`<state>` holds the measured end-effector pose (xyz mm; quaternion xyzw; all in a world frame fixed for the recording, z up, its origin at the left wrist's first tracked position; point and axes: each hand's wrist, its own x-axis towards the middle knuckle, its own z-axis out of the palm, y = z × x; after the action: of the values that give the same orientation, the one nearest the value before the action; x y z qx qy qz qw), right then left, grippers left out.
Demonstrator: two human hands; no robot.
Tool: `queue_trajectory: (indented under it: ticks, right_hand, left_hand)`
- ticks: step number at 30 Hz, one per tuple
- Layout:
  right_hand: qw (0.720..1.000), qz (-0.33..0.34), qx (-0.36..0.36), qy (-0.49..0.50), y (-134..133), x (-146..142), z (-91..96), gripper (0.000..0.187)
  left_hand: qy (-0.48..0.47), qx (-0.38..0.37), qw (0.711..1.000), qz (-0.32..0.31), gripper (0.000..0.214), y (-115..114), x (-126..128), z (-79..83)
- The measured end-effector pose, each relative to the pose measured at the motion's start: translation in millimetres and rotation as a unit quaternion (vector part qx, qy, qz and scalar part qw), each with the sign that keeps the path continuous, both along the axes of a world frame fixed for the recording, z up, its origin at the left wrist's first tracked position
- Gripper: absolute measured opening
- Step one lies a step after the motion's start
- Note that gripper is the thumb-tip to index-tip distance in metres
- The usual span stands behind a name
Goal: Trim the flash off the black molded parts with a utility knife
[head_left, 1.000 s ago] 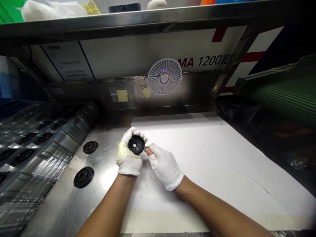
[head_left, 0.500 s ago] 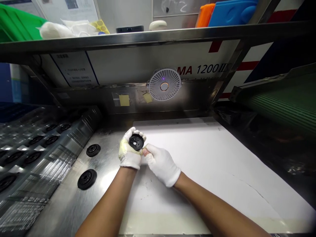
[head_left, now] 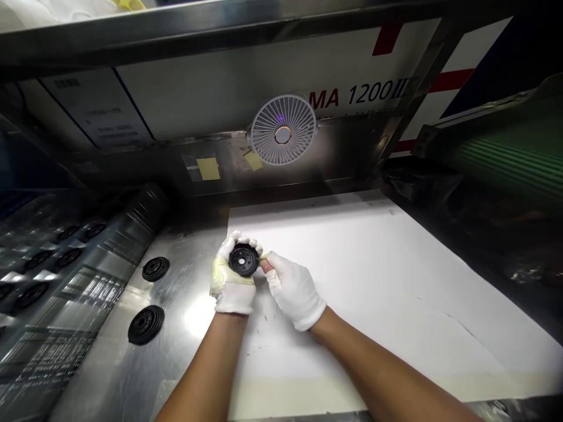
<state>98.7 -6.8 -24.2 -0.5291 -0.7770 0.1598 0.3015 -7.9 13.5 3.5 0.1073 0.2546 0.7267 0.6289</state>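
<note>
My left hand (head_left: 229, 275), in a white glove with a yellowish palm, is wrapped round a round black ribbed part (head_left: 243, 259) with a pale hole at its centre and smaller holes around it. At the right rim of this part is my right hand (head_left: 294, 286), also in a white glove, with its thumb tip bare. Its thumb and fingers are pinched together; whatever lies between them is too small to make out. Two more round black parts, one farther (head_left: 155, 269) and one nearer (head_left: 146, 324), lie on the metal tabletop to the left.
Stacked clear plastic trays (head_left: 88, 299) with several black parts stand at the left. A white sheet (head_left: 352, 281) covers the tabletop under my hands. Behind it, a small white fan (head_left: 283, 135) is mounted below a metal shelf (head_left: 211, 29). A green ribbed surface (head_left: 505, 140) lies at the right.
The view has tilted down, so most of the shelf's contents have left it. The black part is turned to face me more, and my right fingers have moved along its rim, slightly upward.
</note>
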Motion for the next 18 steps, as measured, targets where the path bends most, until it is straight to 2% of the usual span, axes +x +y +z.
queue_trajectory:
  ticks: [12, 18]
  right_hand:
    - [0.999, 0.007, 0.007, -0.032, -7.5, -8.2, 0.8, 0.026]
    - [0.999, 0.035, 0.014, -0.016, -12.6, -13.3, 3.1, 0.019]
  left_hand:
    - [-0.008, -0.011, 0.999, 0.034, 0.003, 0.9, -1.9, -1.2]
    - [-0.026, -0.020, 0.998, 0.058, 0.003, 2.6, -2.2, -2.7]
